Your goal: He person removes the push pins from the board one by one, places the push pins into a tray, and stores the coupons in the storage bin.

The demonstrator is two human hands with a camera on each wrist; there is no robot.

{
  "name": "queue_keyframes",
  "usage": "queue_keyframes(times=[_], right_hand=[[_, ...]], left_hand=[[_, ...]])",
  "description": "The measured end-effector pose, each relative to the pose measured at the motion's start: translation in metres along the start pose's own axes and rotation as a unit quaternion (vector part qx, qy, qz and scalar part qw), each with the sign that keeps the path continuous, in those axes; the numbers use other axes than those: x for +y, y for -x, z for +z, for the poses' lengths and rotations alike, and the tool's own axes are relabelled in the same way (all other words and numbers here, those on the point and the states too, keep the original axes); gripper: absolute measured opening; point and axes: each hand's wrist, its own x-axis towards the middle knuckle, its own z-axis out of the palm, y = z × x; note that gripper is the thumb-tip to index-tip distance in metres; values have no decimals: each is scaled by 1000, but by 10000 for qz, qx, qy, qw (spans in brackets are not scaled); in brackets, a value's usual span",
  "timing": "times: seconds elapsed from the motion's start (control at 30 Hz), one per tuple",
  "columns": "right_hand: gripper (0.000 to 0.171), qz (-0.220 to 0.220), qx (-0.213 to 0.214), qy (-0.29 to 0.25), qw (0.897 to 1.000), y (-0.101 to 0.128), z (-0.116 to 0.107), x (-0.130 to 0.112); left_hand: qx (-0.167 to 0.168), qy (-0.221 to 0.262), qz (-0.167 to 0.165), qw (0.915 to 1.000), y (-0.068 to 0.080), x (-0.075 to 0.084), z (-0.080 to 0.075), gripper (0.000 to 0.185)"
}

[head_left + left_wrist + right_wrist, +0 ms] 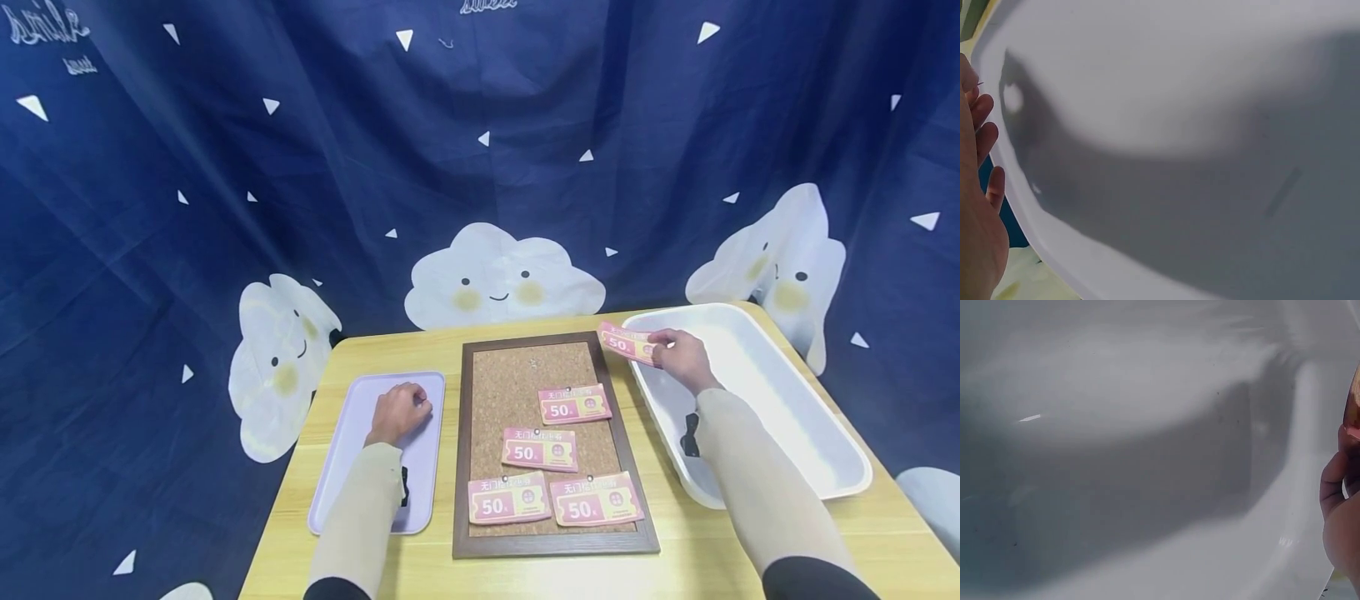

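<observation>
Head view, right of centre: right hand (pixel 681 357) pinches a pink "50" coupon (pixel 627 342) by its right end, fingers curled round it. The coupon hangs in the air over the near-left corner of the white bin (pixel 787 467), just beyond the upper right corner of the cork board (pixel 517 379); it tilts slightly down to the right. In the right wrist view only the edge of the hand (pixel 1341 512) shows at the right border, with a sliver of pink above it and the bin's white inside wall (pixel 1147 456) filling the rest.

Left of centre: left hand (pixel 399 410) rests on the lavender tray (pixel 352 467), fingers curled under, knuckles up. Whether anything small sits between the fingertips cannot be told from here. The left wrist view shows the palm and fingers (pixel 982 125) at the left border and the tray surface (pixel 1179 125) under shadow.

Centre: the cork board lies flat in a dark wooden frame. Four more pink coupons are pinned on its lower half: one upper right (pixel 573 404), one mid (pixel 540 449), two side by side along the bottom (pixel 508 497) (pixel 596 499).

All of it sits on a light wooden table (pixel 675 558). A dark blue cloth with white clouds (pixel 502 279) hangs behind.
</observation>
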Motion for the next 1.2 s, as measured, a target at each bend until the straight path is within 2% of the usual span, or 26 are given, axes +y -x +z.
queue_keyframes(times=[0.17, 0.33, 0.5, 0.83, 1.07, 1.2], right_hand=[[31, -19, -10, 157, 9999, 2, 0, 3], [31, 53, -177, 336, 9993, 4, 0, 7], [30, 264, -245, 592, 9976, 6, -1, 10], [33, 726, -614, 706, 9930, 10, -2, 17], [33, 733, -665, 756, 9922, 13, -2, 14], [33, 940, -792, 909, 9882, 14, -2, 14]], left_hand=[[74, 20, 72, 9999, -2, 3, 0, 15], [-19, -66, 9, 10000, -1, 3, 1, 14], [-94, -116, -10, 9999, -1, 1, 4, 13], [-152, -141, -60, 9998, 2, -3, 6, 13], [-37, -219, 6, 9998, 3, -5, 7, 13], [-80, -301, 89, 9995, 3, -4, 8, 13]])
